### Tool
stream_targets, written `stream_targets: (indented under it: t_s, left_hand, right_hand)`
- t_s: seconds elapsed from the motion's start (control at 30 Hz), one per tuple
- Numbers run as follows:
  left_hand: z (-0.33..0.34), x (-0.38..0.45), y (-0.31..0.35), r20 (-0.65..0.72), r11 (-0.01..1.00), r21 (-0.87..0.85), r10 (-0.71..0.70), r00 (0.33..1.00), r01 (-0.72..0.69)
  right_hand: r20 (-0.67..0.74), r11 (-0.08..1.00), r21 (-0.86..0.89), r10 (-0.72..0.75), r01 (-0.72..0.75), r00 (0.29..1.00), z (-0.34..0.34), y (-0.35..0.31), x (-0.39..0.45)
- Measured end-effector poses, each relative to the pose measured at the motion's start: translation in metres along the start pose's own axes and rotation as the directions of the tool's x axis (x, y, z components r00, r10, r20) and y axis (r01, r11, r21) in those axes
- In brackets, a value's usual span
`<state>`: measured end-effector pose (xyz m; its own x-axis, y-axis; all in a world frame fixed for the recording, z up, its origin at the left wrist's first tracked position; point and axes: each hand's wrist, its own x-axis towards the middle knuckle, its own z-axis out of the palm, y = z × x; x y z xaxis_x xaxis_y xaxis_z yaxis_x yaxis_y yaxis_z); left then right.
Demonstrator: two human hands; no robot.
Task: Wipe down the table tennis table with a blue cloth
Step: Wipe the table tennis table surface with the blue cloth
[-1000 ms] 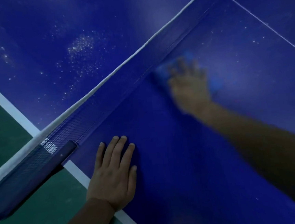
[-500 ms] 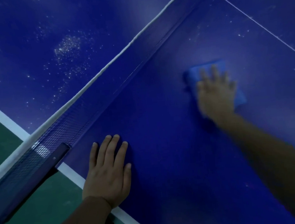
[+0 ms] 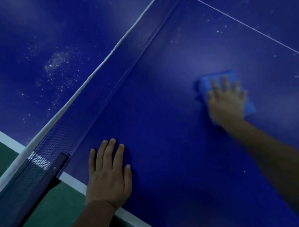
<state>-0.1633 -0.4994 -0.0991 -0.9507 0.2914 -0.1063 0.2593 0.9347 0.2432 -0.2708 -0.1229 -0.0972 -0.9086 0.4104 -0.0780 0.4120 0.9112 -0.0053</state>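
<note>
Dust could get missed: right hand [image 3: 225, 103] presses the blue cloth [image 3: 214, 79] flat-fingered at middle right, while left hand [image 3: 108, 175] rests open on the table [image 3: 164, 130].

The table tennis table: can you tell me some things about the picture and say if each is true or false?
1. The right hand presses a folded blue cloth flat on the dark blue table tennis table. True.
2. The left hand holds the cloth. False: it rests flat on the bare table.
3. White dusty specks lie beyond the mesh net. True.
4. The cloth lies beyond the net. False: it is on the near side.
</note>
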Motion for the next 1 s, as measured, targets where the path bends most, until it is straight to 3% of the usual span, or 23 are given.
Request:
stream_targets:
  t_s: [0.07, 0.13, 0.2, 0.27, 0.33, 0.4, 0.47, 0.53, 0.6, 0.63, 0.7, 0.77, 0.9, 0.97, 1.0]
  left_hand:
    - [-0.001, -0.002, 0.002, -0.005, 1.0, -0.024, -0.009, 1.0, 0.009]
    - [-0.004, -0.001, 0.003, -0.044, 0.997, -0.08, -0.023, 0.999, 0.019]
    - [-0.01, 0.011, 0.006, -0.103, 0.99, -0.14, -0.028, 0.994, 0.013]
    - [-0.017, 0.041, 0.014, -0.14, 0.984, -0.177, -0.031, 0.99, 0.006]
    - [-0.021, 0.085, 0.027, -0.139, 0.981, -0.194, -0.005, 0.99, -0.022]
    - [-0.021, 0.133, 0.041, -0.125, 0.98, -0.171, 0.083, 0.989, -0.104]
    - [-0.02, 0.176, 0.053, -0.103, 0.979, -0.128, 0.146, 0.984, -0.159]
    - [-0.018, 0.201, 0.059, -0.073, 0.982, -0.115, 0.14, 0.987, -0.148]
    - [-0.013, 0.208, 0.059, -0.06, 0.986, -0.101, 0.13, 0.99, -0.135]
    - [-0.011, 0.207, 0.059, -0.069, 0.984, -0.09, 0.146, 0.987, -0.152]
    - [-0.008, 0.206, 0.059, -0.093, 0.98, -0.085, 0.171, 0.981, -0.179]
    - [-0.007, 0.206, 0.058, -0.125, 0.979, -0.107, 0.159, 0.979, -0.173]
    - [-0.007, 0.209, 0.059, -0.149, 0.974, -0.09, 0.194, 0.97, -0.209]
    - [-0.005, 0.213, 0.058, -0.121, 0.975, -0.065, 0.206, 0.971, -0.215]
    - [-0.005, 0.215, 0.058, -0.101, 0.976, -0.049, 0.206, 0.973, -0.212]
  right_hand:
    - [0.072, 0.93, 0.115, 0.342, -0.348, 0.937, -0.012, 0.037, 0.017]
    - [0.076, 0.874, 0.165, 0.451, -0.457, 0.889, -0.014, 0.031, 0.013]
    - [0.01, 0.934, 0.134, 0.332, -0.33, 0.943, -0.005, -0.005, -0.001]
    - [-0.023, 0.999, 0.052, 0.019, -0.017, 1.0, 0.004, -0.055, -0.024]
    - [0.004, 0.935, 0.018, -0.355, 0.355, 0.935, 0.009, -0.093, -0.039]
    - [0.041, 0.849, 0.033, -0.528, 0.527, 0.848, 0.007, -0.101, -0.019]
    - [0.005, 0.886, -0.003, -0.464, 0.464, 0.886, 0.001, -0.089, 0.034]
    - [0.027, 0.979, -0.007, -0.204, 0.205, 0.979, -0.009, -0.061, 0.092]
    - [0.094, 0.995, 0.093, 0.013, -0.022, 0.996, -0.016, -0.035, 0.117]
    - [0.086, 0.992, 0.116, 0.045, -0.054, 0.995, -0.014, -0.03, 0.115]
    - [-0.016, 0.997, 0.044, -0.059, 0.06, 0.998, -0.003, -0.039, 0.092]
    - [-0.045, 0.962, -0.03, -0.271, 0.27, 0.961, 0.003, -0.07, 0.064]
    - [0.039, 0.788, 0.057, -0.616, 0.613, 0.787, 0.001, -0.138, 0.056]
    - [0.036, 0.732, 0.069, -0.681, 0.678, 0.731, 0.0, -0.154, 0.092]
    - [0.014, 0.746, 0.065, -0.665, 0.663, 0.747, -0.001, -0.158, 0.12]
